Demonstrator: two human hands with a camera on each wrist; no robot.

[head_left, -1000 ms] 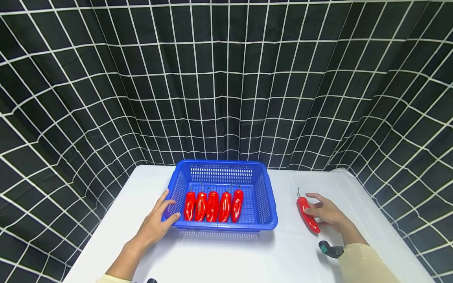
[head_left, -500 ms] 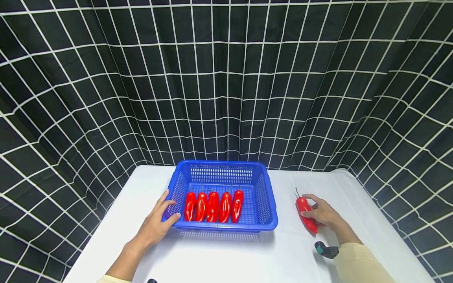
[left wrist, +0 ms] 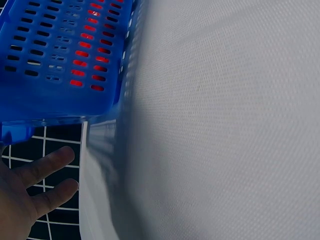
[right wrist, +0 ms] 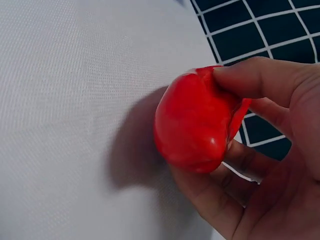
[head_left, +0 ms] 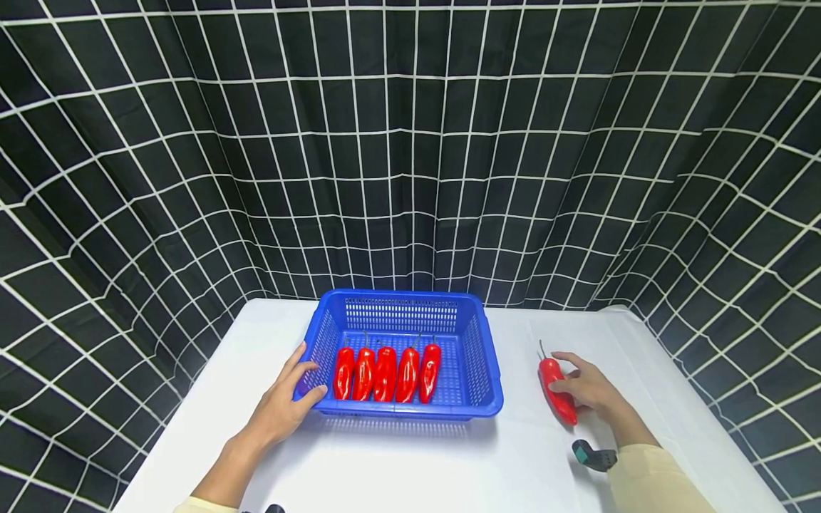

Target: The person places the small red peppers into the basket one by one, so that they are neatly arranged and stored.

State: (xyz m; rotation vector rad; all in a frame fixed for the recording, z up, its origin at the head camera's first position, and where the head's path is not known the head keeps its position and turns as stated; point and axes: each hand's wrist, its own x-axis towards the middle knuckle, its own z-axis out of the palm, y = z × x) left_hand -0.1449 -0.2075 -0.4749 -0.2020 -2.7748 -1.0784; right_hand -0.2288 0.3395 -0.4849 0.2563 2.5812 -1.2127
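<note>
A red chili pepper (head_left: pixel 556 393) with a thin dark stem is at the right of the white table, pointing away. My right hand (head_left: pixel 589 388) holds it, thumb on one side and fingers round the other, as the right wrist view shows. Whether the pepper touches the cloth, I cannot tell. On the left, my left hand (head_left: pixel 282 402) holds the near left corner of a blue basket (head_left: pixel 442 411), thumb and a finger over its rim. Two fingers (left wrist: pixel 47 167) stretch loosely outside it. Several red chili peppers (head_left: pixel 385 374) lie side by side inside the basket, stems away from me.
White cloth (head_left: pixel 410 467) covers the table. A black curtain with a white grid (head_left: pixel 410 178) encloses the back and both sides. Bare basket floor (head_left: pixel 452 367) shows to the right of the row of peppers.
My right hand has shifted slightly left, its fingers settling round the pepper, whose tip has swung a little toward me. The left hand and basket stay as they were.
</note>
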